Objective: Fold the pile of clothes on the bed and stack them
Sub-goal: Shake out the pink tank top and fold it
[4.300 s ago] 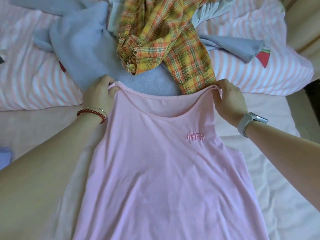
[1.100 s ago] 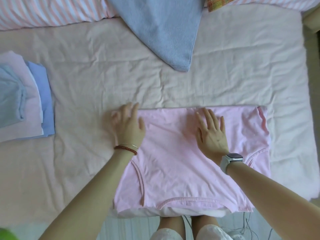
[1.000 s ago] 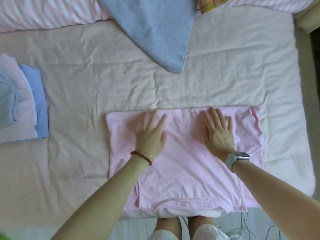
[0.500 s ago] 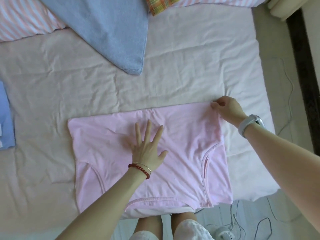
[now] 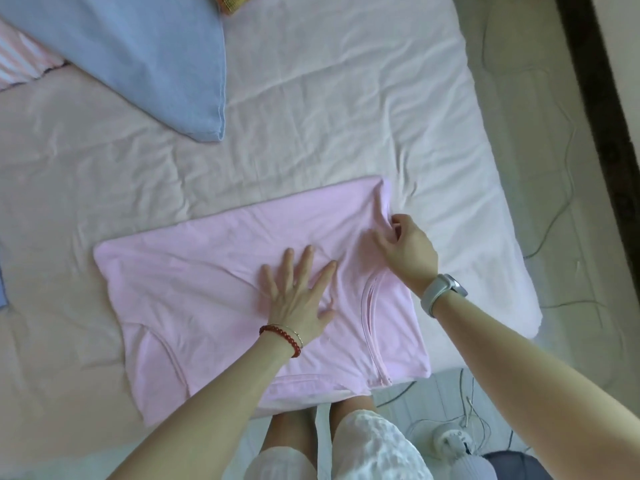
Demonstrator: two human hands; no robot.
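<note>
My left hand [image 5: 298, 299] lies flat on the middle of the folded pink cotton tank top [image 5: 207, 271], which is spread on the wrinkled white bedsheet [image 5: 329, 109] before me. My right hand [image 5: 408, 252] pinches its right edge. Behind it, to the left, lies a blue knitted garment [image 5: 145, 53].

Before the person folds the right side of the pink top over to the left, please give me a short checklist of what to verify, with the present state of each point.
1. Left hand presses flat on the middle of the pink top to anchor it: ok.
2. Right hand pinches the top's right edge: ok.
3. Top lies smooth: not ok, creases fan out around the left hand and bunch at the pinched edge.
4. Near hem fully on the bed sheet: not ok, it hangs over the near edge.
5. Blue garment clear of the top: ok, they lie apart.
6. Finished stack ready to receive it: cannot tell, mostly out of frame.
</note>
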